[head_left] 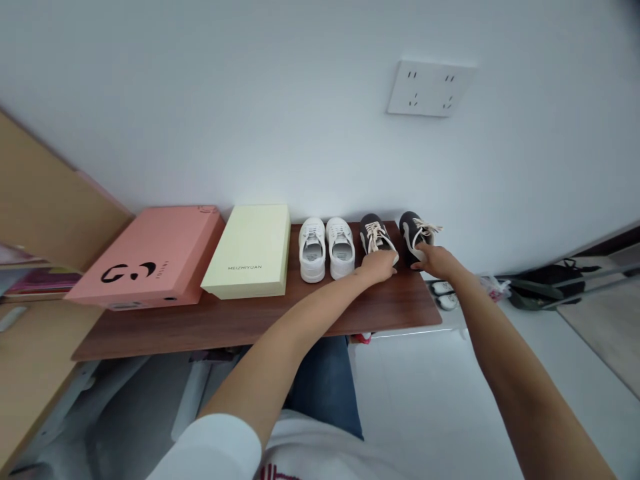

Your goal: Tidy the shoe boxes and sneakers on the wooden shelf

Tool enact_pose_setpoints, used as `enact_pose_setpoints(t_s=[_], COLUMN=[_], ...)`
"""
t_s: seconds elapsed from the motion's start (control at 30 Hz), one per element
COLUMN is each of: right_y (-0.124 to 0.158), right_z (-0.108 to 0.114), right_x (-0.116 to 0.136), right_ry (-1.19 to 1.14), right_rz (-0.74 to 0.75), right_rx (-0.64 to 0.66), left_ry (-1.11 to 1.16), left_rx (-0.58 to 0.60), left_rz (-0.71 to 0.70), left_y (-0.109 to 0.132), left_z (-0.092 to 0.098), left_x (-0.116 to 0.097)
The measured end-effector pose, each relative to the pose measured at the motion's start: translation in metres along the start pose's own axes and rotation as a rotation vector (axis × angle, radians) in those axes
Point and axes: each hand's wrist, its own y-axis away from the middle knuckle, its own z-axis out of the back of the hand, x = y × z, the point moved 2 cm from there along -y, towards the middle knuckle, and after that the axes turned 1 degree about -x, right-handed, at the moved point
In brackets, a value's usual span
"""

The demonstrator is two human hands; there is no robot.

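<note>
Left hand (379, 267) and right hand (434, 261) lay half-curled on the heels of 2 dark lace-up sneakers (373, 233), arms stretched forward; could not tell if they gripped. Sneakers sat toes to the wall on a wood shelf (240, 327), in a neat row with 2 white sneakers (313, 250), a pale green shoebox (247, 250) and a pink shoebox (145, 257).

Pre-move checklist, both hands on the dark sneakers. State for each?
1. Left hand on inner dark sneaker: ok, at its near end.
2. Right hand on outer dark sneaker: ok, fingers on its near end.
3. Firm grip on either sneaker: cannot tell, the view does not show it.
4. Laces tucked on outer sneaker: not ok, cream lace ends stick out sideways.
5. Both sneakers resting on wooden shelf: ok.
</note>
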Motion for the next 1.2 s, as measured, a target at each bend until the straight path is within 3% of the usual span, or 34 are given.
enact_pose_setpoints(t_s=[0.33,0.83,1.0,1.2], right_y=[-0.013,-0.022,-0.018,-0.005], right_z=[-0.005,-0.014,-0.013,0.0], right_x=[0.034,0.034,0.039,0.055], right_ry=[0.097,0.133,0.147,0.146], right_rz=[0.063,0.095,0.059,0.053], right_rx=[0.118,0.14,0.114,-0.009], left_ry=[-0.073,-0.131,-0.143,-0.158], left_rx=[0.082,0.08,0.028,-0.155], left_rz=[0.002,-0.017,-0.052,-0.112], left_y=[-0.017,-0.034,-0.032,-0.001], left_z=[0.007,0.001,0.0,0.001], left_x=[0.002,0.006,0.004,-0.001])
